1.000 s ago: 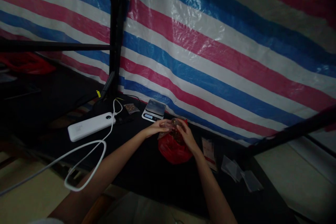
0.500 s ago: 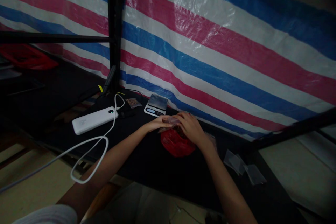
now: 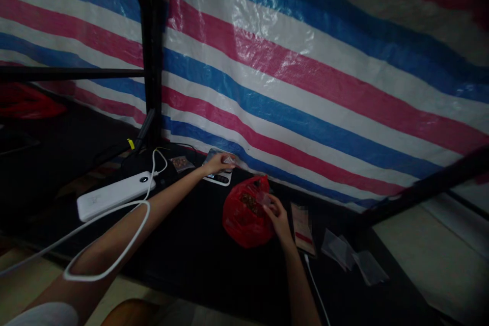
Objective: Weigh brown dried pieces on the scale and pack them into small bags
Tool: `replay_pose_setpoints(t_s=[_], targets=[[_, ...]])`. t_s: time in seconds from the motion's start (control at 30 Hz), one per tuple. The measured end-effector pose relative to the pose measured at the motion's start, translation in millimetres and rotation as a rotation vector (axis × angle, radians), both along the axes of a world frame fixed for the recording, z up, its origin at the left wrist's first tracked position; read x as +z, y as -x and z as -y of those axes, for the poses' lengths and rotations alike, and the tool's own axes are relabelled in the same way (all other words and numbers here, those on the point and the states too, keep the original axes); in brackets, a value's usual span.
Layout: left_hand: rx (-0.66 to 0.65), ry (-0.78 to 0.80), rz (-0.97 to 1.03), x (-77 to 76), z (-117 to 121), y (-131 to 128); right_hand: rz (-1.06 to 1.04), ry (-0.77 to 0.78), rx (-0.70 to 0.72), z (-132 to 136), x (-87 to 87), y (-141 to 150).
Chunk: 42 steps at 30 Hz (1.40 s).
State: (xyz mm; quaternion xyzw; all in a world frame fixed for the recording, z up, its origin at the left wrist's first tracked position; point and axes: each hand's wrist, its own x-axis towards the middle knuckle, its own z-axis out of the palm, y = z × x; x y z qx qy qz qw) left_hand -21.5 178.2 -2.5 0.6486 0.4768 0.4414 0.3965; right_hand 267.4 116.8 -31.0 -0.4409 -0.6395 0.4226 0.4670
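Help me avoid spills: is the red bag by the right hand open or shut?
Open: the red bag has its mouth spread, showing small brown pieces inside.

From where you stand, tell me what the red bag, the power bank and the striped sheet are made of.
Red bag: likely thin plastic film, being crinkled and slightly see-through.
Power bank: probably hard plastic, smooth white.
Striped sheet: seemingly woven plastic, glossy, with bright wrinkled highlights.
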Motion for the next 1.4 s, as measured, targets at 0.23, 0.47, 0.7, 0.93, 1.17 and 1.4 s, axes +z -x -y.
replay_pose_setpoints(t_s=[0.23,0.47,0.7,0.93,1.17,1.4], targets=[[0.098,-0.088,-0.568,-2.0,-39.8,36.7,0.233,-0.121,-0.054,-1.9,-14.4,-2.3],[0.183,-0.254,-0.632,-1.4,-22.1,22.2,0.756,-0.369,-0.159,17.1,-3.6,-0.7],[-0.046,-0.507,-0.649,15.7,77.8,-59.7,0.904,-0.492,-0.103,20.6,-5.3,-3.5],[-0.249,-0.467,-0.901,-13.6,131.4,-83.4,0.913,-0.473,-0.049,25.2,1.7,-2.8],[-0.218,-0.49,-0.935,-37.7,138.0,-88.0,0.982,-0.546,0.15,19.0,16.4,3.7],[-0.095,-0.492,-1.025,-46.6,129.7,-79.8,0.894,-0.461,0.206,-3.5,12.1,24.2]])
